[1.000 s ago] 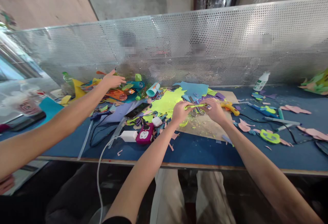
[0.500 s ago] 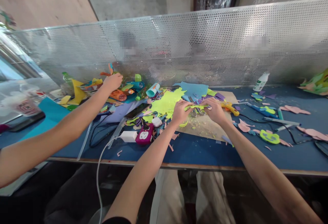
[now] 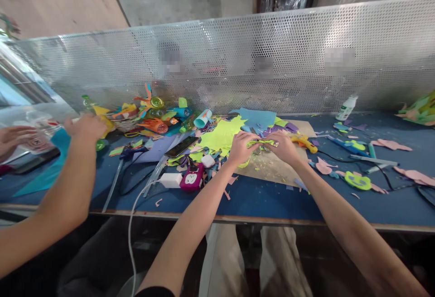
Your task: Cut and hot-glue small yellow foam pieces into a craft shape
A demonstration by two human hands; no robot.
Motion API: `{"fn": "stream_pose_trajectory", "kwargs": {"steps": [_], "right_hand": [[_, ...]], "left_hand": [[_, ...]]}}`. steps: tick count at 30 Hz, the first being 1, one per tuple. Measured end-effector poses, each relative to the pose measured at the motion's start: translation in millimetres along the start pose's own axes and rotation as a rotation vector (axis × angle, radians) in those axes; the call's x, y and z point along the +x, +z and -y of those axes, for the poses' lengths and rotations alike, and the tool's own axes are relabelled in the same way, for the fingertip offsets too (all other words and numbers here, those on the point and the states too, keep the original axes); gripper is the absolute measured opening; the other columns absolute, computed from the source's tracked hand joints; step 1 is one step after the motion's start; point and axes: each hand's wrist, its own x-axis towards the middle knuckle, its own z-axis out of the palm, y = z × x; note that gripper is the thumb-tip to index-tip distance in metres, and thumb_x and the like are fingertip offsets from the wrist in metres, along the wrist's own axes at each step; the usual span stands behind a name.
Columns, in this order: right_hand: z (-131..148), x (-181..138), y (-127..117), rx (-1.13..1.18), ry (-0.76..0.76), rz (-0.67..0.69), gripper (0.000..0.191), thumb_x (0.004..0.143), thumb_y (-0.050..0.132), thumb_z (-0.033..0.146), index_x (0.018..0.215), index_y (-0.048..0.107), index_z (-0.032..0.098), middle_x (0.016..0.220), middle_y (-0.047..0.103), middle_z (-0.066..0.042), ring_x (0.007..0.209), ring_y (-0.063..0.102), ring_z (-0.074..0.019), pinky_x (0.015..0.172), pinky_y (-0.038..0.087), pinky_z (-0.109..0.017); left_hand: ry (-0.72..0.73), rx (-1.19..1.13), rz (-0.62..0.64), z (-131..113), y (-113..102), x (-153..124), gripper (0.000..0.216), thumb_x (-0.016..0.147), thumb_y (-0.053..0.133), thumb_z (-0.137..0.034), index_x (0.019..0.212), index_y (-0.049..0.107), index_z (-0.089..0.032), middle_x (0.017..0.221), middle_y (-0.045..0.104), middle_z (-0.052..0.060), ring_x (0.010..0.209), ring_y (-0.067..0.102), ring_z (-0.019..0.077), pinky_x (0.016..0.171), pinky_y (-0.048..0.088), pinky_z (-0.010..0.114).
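Observation:
My left hand (image 3: 242,146) and my right hand (image 3: 284,146) meet over a brown sheet (image 3: 272,170), fingers closed on one small yellow-green foam piece (image 3: 255,143) stretched between them. My fingers hide part of it. Scissors (image 3: 262,150) seem to lie just under my hands, mostly covered. Left of my left hand spreads a large yellow-green foam sheet (image 3: 220,136) with a jagged edge. Behind my hands is a blue foam sheet (image 3: 258,118). A yellow glue gun (image 3: 305,143) lies beside my right hand.
A co-worker's hands (image 3: 86,127) are at the left, by a turquoise sheet (image 3: 41,177). A phone (image 3: 182,146), a magenta device (image 3: 192,178) and a white charger (image 3: 171,180) lie left of my arm. A white bottle (image 3: 346,108) stands back right, before the perforated metal screen (image 3: 220,65).
The co-worker's arm has drawn back from the bottle crafts toward the left, and a second hand has come into view there. My hands stay nearly in place, slightly shifted around the foam piece.

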Motion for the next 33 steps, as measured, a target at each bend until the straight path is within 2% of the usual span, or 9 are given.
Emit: {"fn": "stream_pose_trajectory", "kwargs": {"steps": [8,12,15,20,23,25,27,30,33], "right_hand": [[2.7,-1.1,0.3,0.053,0.146,-0.028,0.023,0.088,0.064,0.046,0.09,0.076,0.026,0.09,0.078,-0.006,0.089,0.069,-0.0278,0.082,0.051,-0.042],[3.6,-2.6,0.6,0.171,0.301,-0.034,0.029,0.085,0.067,0.046,0.105,0.072,0.026,0.098,0.078,-0.005,0.09,0.073,-0.0269,0.078,0.054,-0.038],[6.7,-0.9,-5.0,0.222,0.296,-0.007,0.031,0.087,0.064,0.043,0.113,0.069,0.027,0.102,0.078,-0.006,0.091,0.075,-0.0254,0.078,0.054,-0.036],[-6.3,3.9,-30.5,-0.044,0.231,-0.009,0.027,0.093,0.054,0.039,0.107,0.073,0.024,0.102,0.078,-0.008,0.088,0.069,-0.0235,0.084,0.052,-0.036],[-35.1,-0.5,-49.4,-0.302,0.453,0.1,0.027,0.095,0.048,0.029,0.102,0.073,0.024,0.096,0.078,-0.008,0.09,0.07,-0.0248,0.083,0.05,-0.035],[-57.4,-7.1,-59.9,-0.447,0.575,0.235,0.028,0.093,0.049,0.022,0.106,0.072,0.028,0.113,0.076,-0.009,0.106,0.069,-0.0281,0.088,0.048,-0.037],[-76.4,-14.5,-67.3,-0.58,0.718,0.319,0.033,0.088,0.059,0.033,0.119,0.067,0.024,0.124,0.07,-0.016,0.116,0.066,-0.0339,0.091,0.047,-0.041],[-93.8,-23.3,-72.8,-0.684,0.948,0.372,0.068,0.079,0.064,0.061,0.126,0.062,0.012,0.128,0.066,-0.027,0.121,0.063,-0.0416,0.091,0.048,-0.046],[-101.0,-27.3,-73.8,-0.717,1.043,0.453,0.075,0.07,0.071,0.066,0.124,0.063,0.013,0.126,0.067,-0.025,0.12,0.064,-0.0424,0.089,0.049,-0.046]], "left_hand": [[-0.091,-0.146,0.053,-2.9,0.2,0.6,0.034,0.089,0.065,-0.048,0.114,0.067,-0.025,0.112,0.071,0.005,0.107,0.062,0.0219,0.096,0.046,0.037],[-0.238,-0.291,0.076,-5.7,-0.6,0.5,0.037,0.091,0.059,-0.051,0.117,0.064,-0.025,0.113,0.07,0.006,0.1,0.064,0.0202,0.088,0.049,0.033],[-0.273,-0.352,0.085,-6.2,-2.5,0.6,0.038,0.093,0.056,-0.051,0.118,0.063,-0.024,0.112,0.069,0.006,0.095,0.064,0.019,0.084,0.05,0.031],[-0.313,-0.389,0.329,-1.9,-2.1,-1.7,0.036,0.095,0.052,-0.047,0.12,0.062,-0.023,0.11,0.068,0.007,0.091,0.066,0.0195,0.081,0.051,0.032],[-0.217,-0.243,0.486,0.4,1.4,-4.7,0.03,0.094,0.053,-0.043,0.109,0.068,-0.022,0.109,0.07,0.007,0.098,0.064,0.0225,0.09,0.05,0.038],[-0.092,-0.112,0.473,0.9,3.8,-6.3,0.029,0.093,0.054,-0.042,0.111,0.069,-0.024,0.118,0.068,0.006,0.113,0.058,0.0253,0.103,0.043,0.043],[-0.01,-0.026,0.448,1.4,5.9,-7.6,0.034,0.093,0.053,-0.043,0.119,0.066,-0.025,0.126,0.065,0.006,0.122,0.052,0.0265,0.109,0.037,0.046],[0.009,0.036,0.493,3.6,9.1,-9.4,0.042,0.094,0.05,-0.049,0.126,0.063,-0.024,0.13,0.062,0.007,0.126,0.048,0.0273,0.11,0.036,0.046],[-0.013,0.075,0.564,6.7,11.8,-11.1,0.047,0.093,0.049,-0.056,0.124,0.065,-0.024,0.131,0.06,0.007,0.128,0.045,0.0295,0.109,0.035,0.047]]}}
